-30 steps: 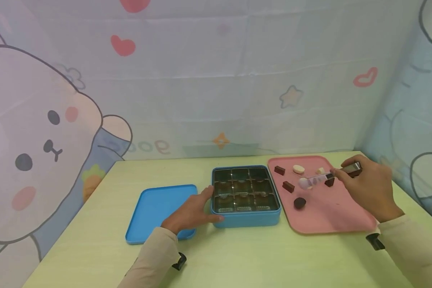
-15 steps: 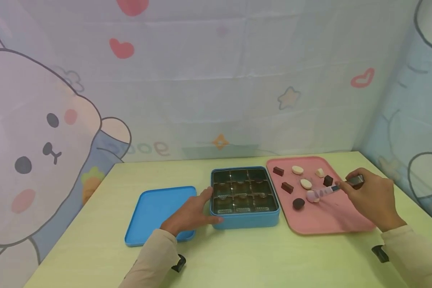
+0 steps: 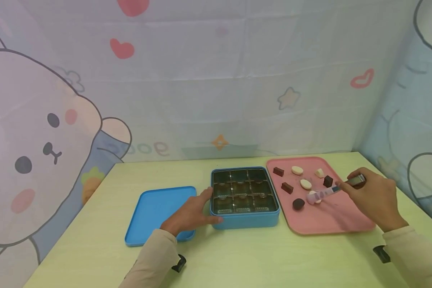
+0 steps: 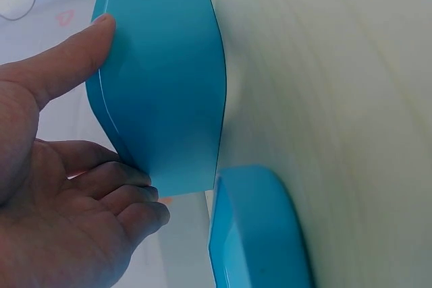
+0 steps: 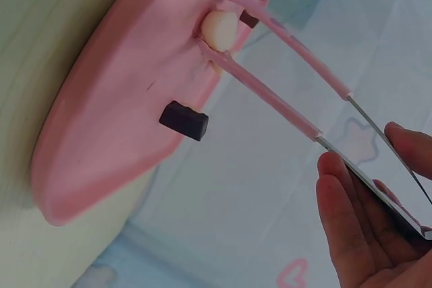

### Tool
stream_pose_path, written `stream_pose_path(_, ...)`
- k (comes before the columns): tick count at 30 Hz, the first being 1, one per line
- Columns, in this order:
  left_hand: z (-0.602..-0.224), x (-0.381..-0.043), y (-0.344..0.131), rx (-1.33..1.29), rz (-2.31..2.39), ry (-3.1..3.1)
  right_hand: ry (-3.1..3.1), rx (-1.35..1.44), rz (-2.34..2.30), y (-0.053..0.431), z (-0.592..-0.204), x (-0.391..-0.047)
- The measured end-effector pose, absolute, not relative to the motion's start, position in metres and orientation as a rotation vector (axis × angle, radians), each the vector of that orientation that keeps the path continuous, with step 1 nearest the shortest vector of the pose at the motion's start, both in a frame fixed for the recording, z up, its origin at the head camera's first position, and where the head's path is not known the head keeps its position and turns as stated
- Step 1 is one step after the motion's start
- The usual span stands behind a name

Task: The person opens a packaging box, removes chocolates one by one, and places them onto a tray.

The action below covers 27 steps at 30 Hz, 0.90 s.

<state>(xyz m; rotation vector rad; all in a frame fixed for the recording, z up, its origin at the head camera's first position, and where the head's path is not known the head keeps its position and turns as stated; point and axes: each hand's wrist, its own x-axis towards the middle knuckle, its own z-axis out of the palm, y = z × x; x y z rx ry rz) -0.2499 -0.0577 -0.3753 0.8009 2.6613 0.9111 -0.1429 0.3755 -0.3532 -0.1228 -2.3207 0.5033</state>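
My right hand (image 3: 376, 196) grips metal tongs (image 5: 277, 102) with pink-sleeved arms. In the right wrist view, the arms stand apart on either side of a round white chocolate (image 5: 219, 30) on the pink tray (image 3: 338, 218). From the head view, the tong tip partly hides that piece. My left hand (image 3: 191, 214) rests against the near left corner of a blue box (image 3: 248, 221), thumb at the front and fingers along the left side. A clear insert (image 3: 242, 188) with several square compartments fills the box; no chocolates show in it.
Several other chocolates lie on the tray: brown bars (image 3: 287, 187), a dark round one (image 3: 298, 204), a dark block (image 3: 328, 181) and white ovals (image 3: 305, 184). Left of the box lies a blue lid (image 3: 155, 212). A printed cloth (image 3: 187, 80) hangs behind the table.
The tongs have moved toward the near side of the tray, from a white oval to the round white chocolate. My left hand and the box have stayed in place.
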Motion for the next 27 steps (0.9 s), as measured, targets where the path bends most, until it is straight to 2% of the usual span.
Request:
stream_pose_path(13, -0.376, -0.25, -0.058, 0.813, 0.903, 2.653, -2.201, -0.093, 0.562, 0.373, -0.335, -0.142)
stream_pose_path(27, -0.377, -0.251, -0.058, 0.819, 0.916, 2.648, -2.143, 0.025, 0.635, 0.331, -0.301, -0.166)
